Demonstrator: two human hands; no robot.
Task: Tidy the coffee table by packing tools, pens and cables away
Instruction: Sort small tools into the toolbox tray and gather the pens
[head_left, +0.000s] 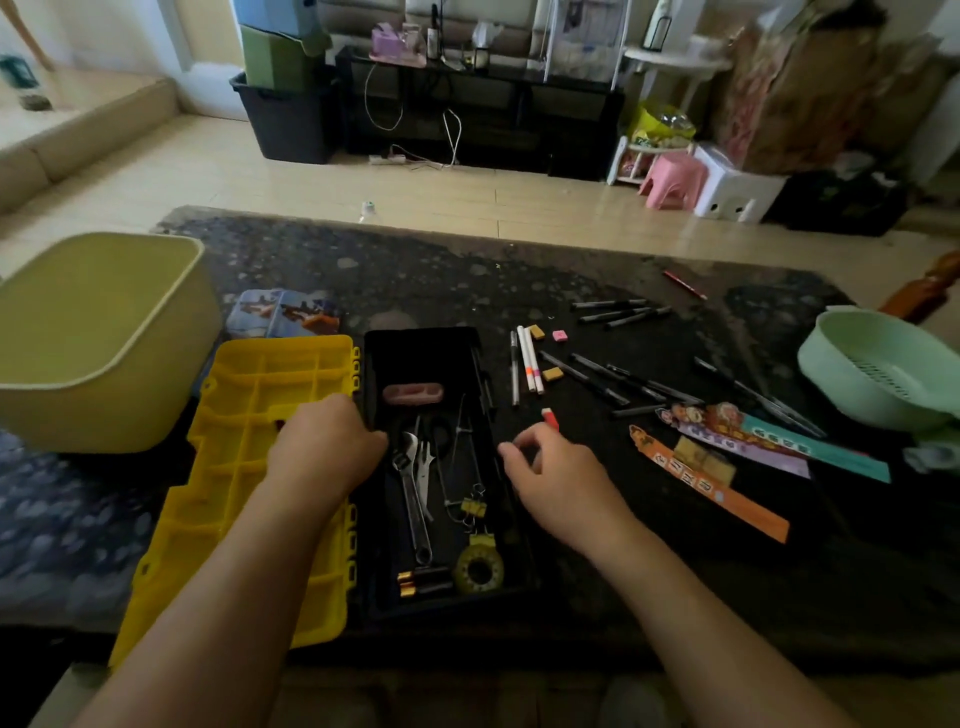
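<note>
The table (415, 270) is showing a dark, speckled, shiny top. On it, near the middle, a black toolbox (470, 597) is lying open, with its yellow lid (260, 415) folded flat to the left. Inside the box a wrench (414, 509), a yellow binder clip (474, 506) and a round yellow tape (479, 569) are lying.

The left hand (324, 449) is resting at the left wall of the box. Its fingers are bending down out of sight, so I cannot tell if they are grasping the wall. The right hand (550, 467) is hovering just right of the box, its fingers loosely curled around nothing, and a red and white eraser (550, 417) is lying just beyond the fingertips.

Pens (618, 312) are lying scattered to the right, outside the box. Nearer, paper strips (711, 488) are carrying printed characters, too blurred for reading.

A yellow tub (104, 332) is standing at the left and a green colander (878, 364) at the right edge. Beyond the table a pale tiled floor (311, 176) is running to a black cabinet (478, 114), stacked bins (283, 67) and a pink stool (672, 179).
</note>
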